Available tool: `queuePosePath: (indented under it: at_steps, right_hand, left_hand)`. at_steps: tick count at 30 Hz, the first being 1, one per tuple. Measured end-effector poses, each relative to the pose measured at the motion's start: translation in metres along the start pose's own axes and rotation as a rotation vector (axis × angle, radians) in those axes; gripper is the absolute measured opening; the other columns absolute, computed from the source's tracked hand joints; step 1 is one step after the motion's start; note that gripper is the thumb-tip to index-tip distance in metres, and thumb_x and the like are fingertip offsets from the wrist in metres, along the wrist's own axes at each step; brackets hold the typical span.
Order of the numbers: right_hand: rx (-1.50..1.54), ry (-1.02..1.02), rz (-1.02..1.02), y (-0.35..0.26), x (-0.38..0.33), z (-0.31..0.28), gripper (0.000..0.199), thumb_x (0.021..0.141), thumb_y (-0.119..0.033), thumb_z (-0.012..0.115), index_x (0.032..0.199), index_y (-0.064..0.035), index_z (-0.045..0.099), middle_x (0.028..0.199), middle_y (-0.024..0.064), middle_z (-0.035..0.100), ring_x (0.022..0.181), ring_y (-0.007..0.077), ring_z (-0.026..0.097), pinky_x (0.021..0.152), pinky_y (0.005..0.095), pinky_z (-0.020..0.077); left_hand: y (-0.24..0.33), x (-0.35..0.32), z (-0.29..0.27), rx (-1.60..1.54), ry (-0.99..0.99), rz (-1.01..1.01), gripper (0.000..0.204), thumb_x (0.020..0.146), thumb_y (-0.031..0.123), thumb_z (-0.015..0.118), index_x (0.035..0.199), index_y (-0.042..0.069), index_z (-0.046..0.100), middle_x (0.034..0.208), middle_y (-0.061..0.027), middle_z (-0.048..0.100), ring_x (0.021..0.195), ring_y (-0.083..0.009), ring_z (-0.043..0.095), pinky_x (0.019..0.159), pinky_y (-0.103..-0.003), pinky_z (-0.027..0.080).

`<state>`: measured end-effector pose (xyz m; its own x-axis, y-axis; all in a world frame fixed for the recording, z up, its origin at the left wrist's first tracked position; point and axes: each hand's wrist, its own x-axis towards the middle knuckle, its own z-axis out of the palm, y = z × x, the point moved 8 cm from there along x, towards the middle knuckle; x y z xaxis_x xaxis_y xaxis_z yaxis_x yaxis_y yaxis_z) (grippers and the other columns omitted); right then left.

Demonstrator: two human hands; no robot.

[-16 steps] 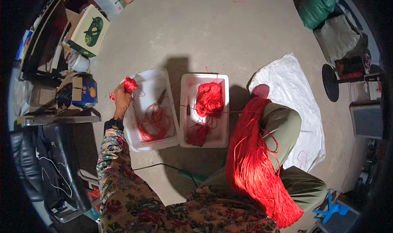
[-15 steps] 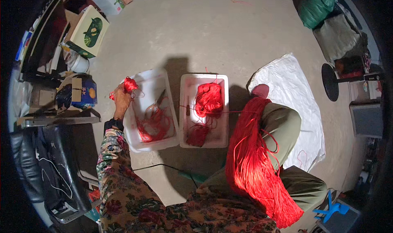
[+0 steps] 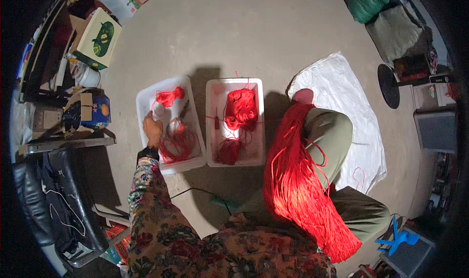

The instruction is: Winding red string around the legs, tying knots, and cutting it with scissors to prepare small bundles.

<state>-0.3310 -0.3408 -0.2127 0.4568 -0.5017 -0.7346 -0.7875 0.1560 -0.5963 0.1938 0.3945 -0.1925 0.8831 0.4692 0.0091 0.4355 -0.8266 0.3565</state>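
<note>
My left hand [image 3: 153, 128] is at the left wall of the left white foam box [image 3: 196, 126], fingers stretched toward the far end; no bundle shows in it, and the fingertips are dim. Beyond them a small red thread bundle [image 3: 169, 97] lies inside the box, a loose loop trailing toward the hand. Nearer in the same box is a tangle of red thread [image 3: 177, 143], beside a dark slender object [image 3: 184, 109]. The right foam box [image 3: 259, 131] holds a large red thread bundle [image 3: 242, 107] and a smaller one [image 3: 227, 151]. My right hand is out of view.
A long red thread skein [image 3: 298, 180] drapes over my bent leg [image 3: 332, 136]. Under the leg spreads a white woven sack [image 3: 364, 126]. A thin cable [image 3: 195, 188] crosses the floor. Cartons [image 3: 100, 38] and a black padded seat [image 3: 73, 195] stand left; bags [image 3: 395, 33] lie far right.
The small red bundle has left my left hand and now lies in the left box. That hand has come back toward me along the box's left wall. The whole view has shifted slightly.
</note>
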Motion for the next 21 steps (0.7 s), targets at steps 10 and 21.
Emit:
queuePosePath:
  at_steps: [10,21]
  right_hand:
    - [0.265,0.139,-0.243,0.057,-0.007,-0.064,0.043,0.087,-0.027,0.06,0.118,0.0025,0.056,0.11,0.0118,0.062,0.098,0.0245,0.06,0.088,0.0382,0.0468]
    - [0.357,0.518,-0.218,-0.034,-0.019,-0.187,0.037,0.092,-0.04,0.055,0.106,-0.007,0.062,0.082,0.0009,0.061,0.068,0.0118,0.058,0.054,0.024,0.0426]
  left_hand:
    - [0.103,-0.002,-0.016,-0.684,-0.147,0.373,0.033,0.09,0.019,0.062,0.119,0.003,0.06,0.104,-0.0072,0.066,0.092,-0.0133,0.059,0.082,-0.028,0.049]
    - [0.494,-0.264,-0.133,-0.797,-0.603,1.025,0.023,0.09,0.009,0.057,0.111,-0.001,0.061,0.107,-0.0107,0.064,0.101,-0.0156,0.058,0.092,-0.028,0.043]
